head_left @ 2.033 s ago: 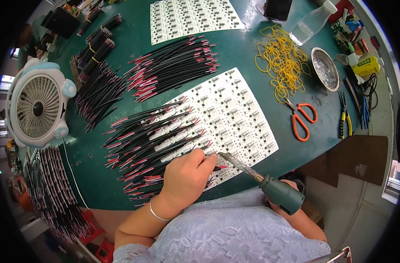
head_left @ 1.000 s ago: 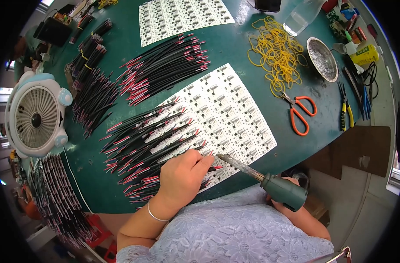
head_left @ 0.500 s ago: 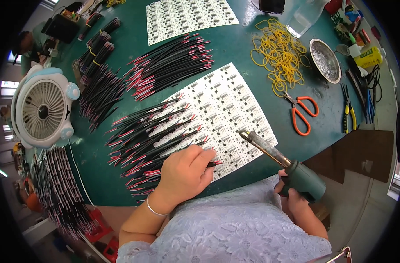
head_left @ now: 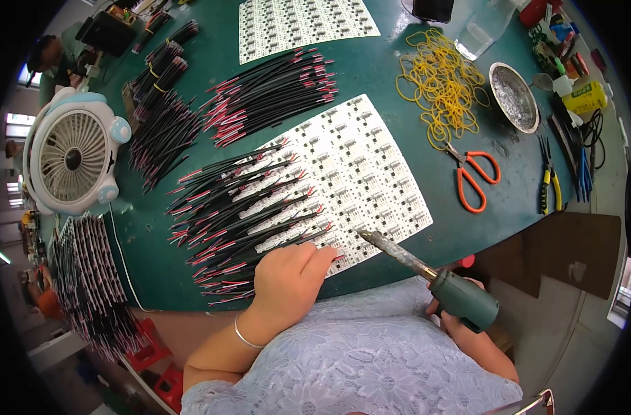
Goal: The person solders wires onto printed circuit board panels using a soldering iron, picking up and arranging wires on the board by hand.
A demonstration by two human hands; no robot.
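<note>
My left hand is pinched closed on a black-sleeved cable at the lower edge of a white circuit board sheet. Only the cable's red wire tip shows beyond the fingers; the rest is hidden. My right hand grips the green handle of a soldering iron, which partly covers its fingers. The iron's tip points up and left over the board, a short way right of my left fingertips. Rows of black cables with red and white wire ends lie across the sheet's left part.
Behind lie loose cables and a second board sheet. To the right are yellow rubber bands, a metal bowl, orange-handled cutters and pliers. A fan stands left; a person sits beyond it.
The soldering iron has moved left and slightly down, its tip closer to my left hand. My left hand stays at the board's lower edge. The whole view has shifted slightly.
</note>
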